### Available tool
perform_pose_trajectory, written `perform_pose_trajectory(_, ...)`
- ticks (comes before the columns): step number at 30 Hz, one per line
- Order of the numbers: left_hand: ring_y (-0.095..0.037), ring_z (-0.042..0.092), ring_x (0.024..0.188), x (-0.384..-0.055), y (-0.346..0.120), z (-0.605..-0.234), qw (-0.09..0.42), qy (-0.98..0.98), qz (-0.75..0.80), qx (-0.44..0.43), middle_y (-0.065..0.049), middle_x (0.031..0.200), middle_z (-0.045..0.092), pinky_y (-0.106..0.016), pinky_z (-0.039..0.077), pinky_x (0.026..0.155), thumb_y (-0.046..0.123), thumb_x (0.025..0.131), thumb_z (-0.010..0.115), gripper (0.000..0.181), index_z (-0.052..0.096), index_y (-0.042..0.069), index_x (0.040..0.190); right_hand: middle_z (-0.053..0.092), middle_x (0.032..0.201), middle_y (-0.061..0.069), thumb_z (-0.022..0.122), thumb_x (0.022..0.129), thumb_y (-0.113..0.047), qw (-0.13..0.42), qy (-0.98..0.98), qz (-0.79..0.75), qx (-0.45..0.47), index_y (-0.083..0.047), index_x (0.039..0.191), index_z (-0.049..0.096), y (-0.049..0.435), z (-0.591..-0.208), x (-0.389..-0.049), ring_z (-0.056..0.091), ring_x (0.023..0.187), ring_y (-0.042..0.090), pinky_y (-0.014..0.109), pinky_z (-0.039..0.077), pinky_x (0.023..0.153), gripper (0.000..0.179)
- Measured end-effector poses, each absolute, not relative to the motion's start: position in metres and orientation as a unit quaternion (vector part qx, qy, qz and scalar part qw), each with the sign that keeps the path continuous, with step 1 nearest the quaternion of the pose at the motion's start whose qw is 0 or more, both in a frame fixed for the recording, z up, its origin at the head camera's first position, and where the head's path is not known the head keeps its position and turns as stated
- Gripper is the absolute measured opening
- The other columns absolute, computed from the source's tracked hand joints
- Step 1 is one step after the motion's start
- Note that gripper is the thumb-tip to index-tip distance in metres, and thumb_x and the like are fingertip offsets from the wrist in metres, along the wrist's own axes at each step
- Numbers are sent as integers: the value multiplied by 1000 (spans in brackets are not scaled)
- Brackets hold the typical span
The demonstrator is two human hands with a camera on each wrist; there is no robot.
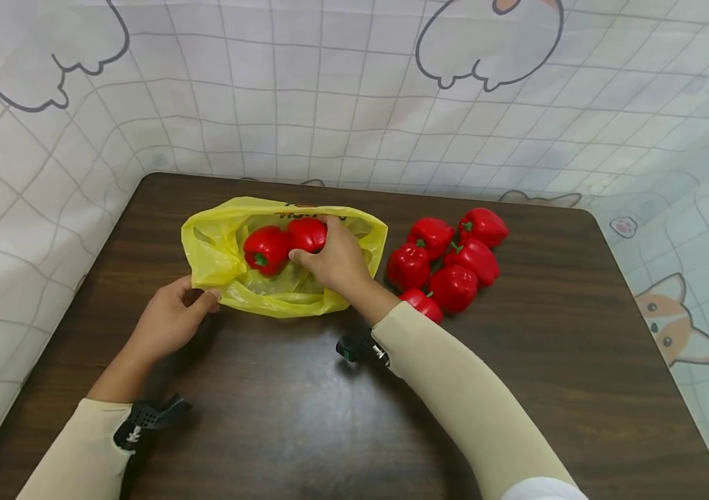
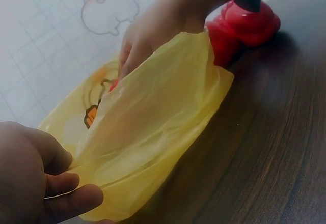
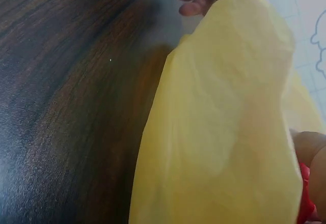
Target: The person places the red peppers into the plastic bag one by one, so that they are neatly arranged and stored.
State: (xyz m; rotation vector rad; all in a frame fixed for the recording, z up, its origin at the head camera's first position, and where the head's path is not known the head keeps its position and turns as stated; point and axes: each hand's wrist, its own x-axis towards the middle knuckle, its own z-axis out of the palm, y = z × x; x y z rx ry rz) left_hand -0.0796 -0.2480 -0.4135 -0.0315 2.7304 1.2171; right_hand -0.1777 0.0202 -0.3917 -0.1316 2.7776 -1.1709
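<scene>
A yellow plastic bag [image 1: 279, 305] lies with its mouth spread wide on the table. My left hand [image 1: 169, 316] pinches the bag's edge at its left front corner; the left wrist view shows thumb and fingers on the film. Reaching in over the bag's right side, my right hand [image 1: 338, 260] grips a red bell pepper [image 1: 307, 235] inside it. Another red bell pepper [image 1: 267, 250] rests in the bag, touching the held one on its left. In the right wrist view, the bag's wall [image 3: 219, 112] hides most of my right hand and the pepper.
Several more red bell peppers [image 1: 452, 288] lie bunched on the dark wooden table [image 1: 304, 417], just right of the bag. Grid-patterned cloth [image 1: 342, 90] with cartoon animals hangs behind and beside the table. Each wrist wears a black strap [image 1: 142, 423].
</scene>
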Motion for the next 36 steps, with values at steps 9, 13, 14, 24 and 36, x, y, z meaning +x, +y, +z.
perform_pose_trajectory(9,-30,59,88,-80,-247,-414,76,910,408,-9,-14,100,73,-38,46,69,41,106,53,47,60,0,129,58,136,9,83,86,-41,59,915,-399,-16,-6,148,41,16,-401,-186,58,119,27,43,51,96,82)
perform_pose_trajectory(13,-30,58,87,-80,-247,-414,76,911,405,-9,-14,100,73,-38,45,68,42,106,53,47,61,1,128,59,133,10,82,87,-43,62,914,-401,3,-5,146,41,14,-405,-188,59,117,27,43,52,95,82)
perform_pose_trajectory(14,-30,58,87,-80,-248,-414,75,911,405,-9,-14,100,73,-38,45,68,42,106,53,47,61,1,128,59,133,10,82,86,-43,62,915,-400,5,-5,145,41,14,-406,-189,59,116,27,43,52,95,82)
perform_pose_trajectory(24,-30,59,85,-78,-246,-414,74,909,411,-10,-15,101,72,-38,46,67,41,106,54,47,60,0,129,62,126,11,79,88,-47,73,932,-356,-3,-2,139,45,10,-412,-192,62,110,26,39,53,91,76)
perform_pose_trajectory(36,-31,62,94,-79,-246,-412,77,908,412,-10,-16,102,72,-39,45,74,41,106,54,48,60,0,131,54,136,12,76,91,-45,66,945,-311,-74,-1,145,41,19,-396,-179,55,122,26,39,48,100,78)
